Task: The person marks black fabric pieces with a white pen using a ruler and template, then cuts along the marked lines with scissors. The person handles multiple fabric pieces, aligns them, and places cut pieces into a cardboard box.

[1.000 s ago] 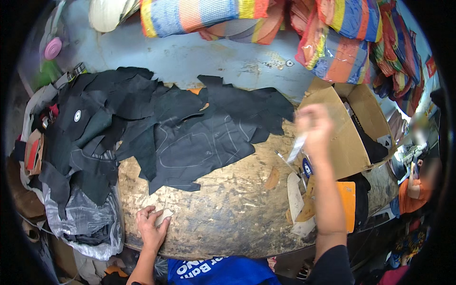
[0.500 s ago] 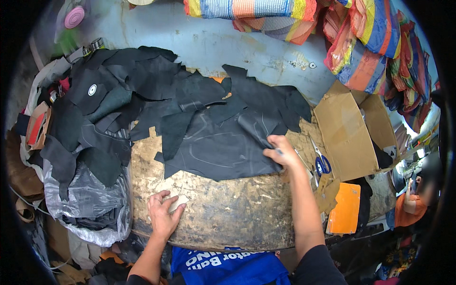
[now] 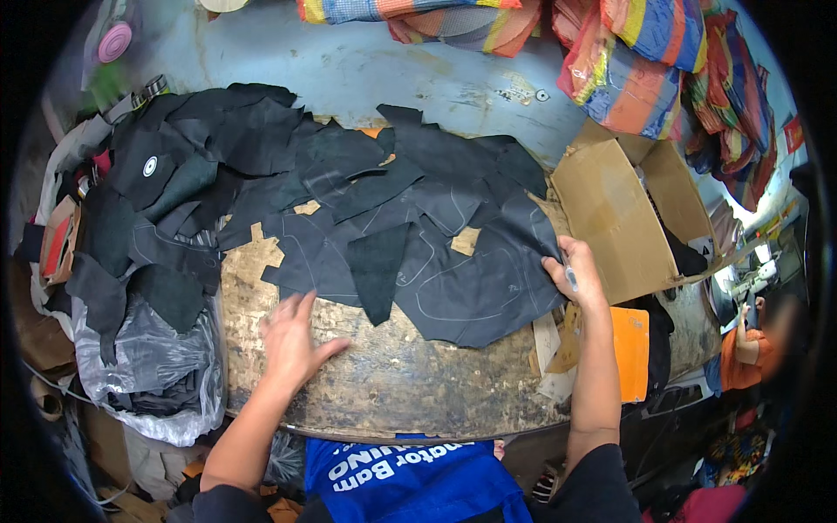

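Observation:
A black leather sheet point(image 3: 488, 292) with pale drawn outlines lies on the worn wooden table point(image 3: 392, 383). At its right edge my right hand point(image 3: 580, 272) is closed around a slim silver pen point(image 3: 571, 277), its thumb and fingers also on the leather. My left hand point(image 3: 292, 340) hovers or rests over the table near the leather's front left edge, fingers spread, with nothing in it. A dark pointed leather scrap point(image 3: 377, 270) lies across the middle, beside a small tan piece point(image 3: 465, 241). More outlined leather point(image 3: 309, 253) lies left of it.
Black leather pieces are heaped point(image 3: 200, 148) at the back left, above a clear plastic bag point(image 3: 148, 383). An open cardboard box point(image 3: 615, 218), pale card strips point(image 3: 551, 349) and an orange folder point(image 3: 630, 353) stand or lie at right. Another person point(image 3: 745, 344) sits far right.
The leather has shifted and spread to the right, and the scissors there are out of sight. My left hand has left the small pale piece and opened. My right hand has moved to the leather's right edge.

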